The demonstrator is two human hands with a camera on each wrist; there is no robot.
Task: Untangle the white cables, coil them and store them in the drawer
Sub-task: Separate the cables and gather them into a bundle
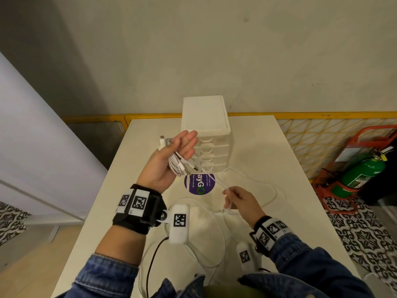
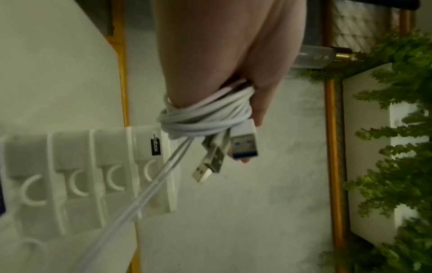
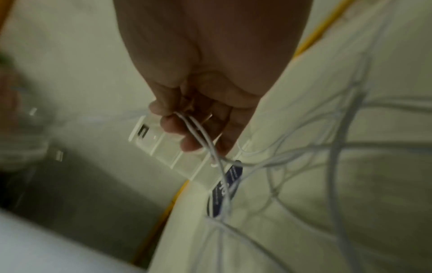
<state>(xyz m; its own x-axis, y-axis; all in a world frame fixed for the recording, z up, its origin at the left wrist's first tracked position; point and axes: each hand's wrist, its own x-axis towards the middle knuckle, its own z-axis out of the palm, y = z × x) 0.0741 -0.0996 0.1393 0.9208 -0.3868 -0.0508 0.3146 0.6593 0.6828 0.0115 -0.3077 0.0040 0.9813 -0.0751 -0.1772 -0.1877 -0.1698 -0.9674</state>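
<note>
Several white cables (image 1: 178, 166) sit half coiled above the table (image 1: 268, 147).
Left hand (image 1: 163, 168) wears the coil, thumb hooked over it, fingers straight; right hand (image 1: 240, 201) pinches both strands. Loose loops nearer could knot if pulled hard.

1. A round purple sticker (image 1: 200, 184) on the desk (image 1: 257, 151), just near of the drawer unit (image 1: 207, 134), shows large white letters "ayG" followed by a green ring; its start is hidden.
2. Smaller white print on the same sticker reads "Clean as you go."
3. A small black tag (image 2: 156, 146) on the drawer unit's top edge carries print too small to read.
</note>
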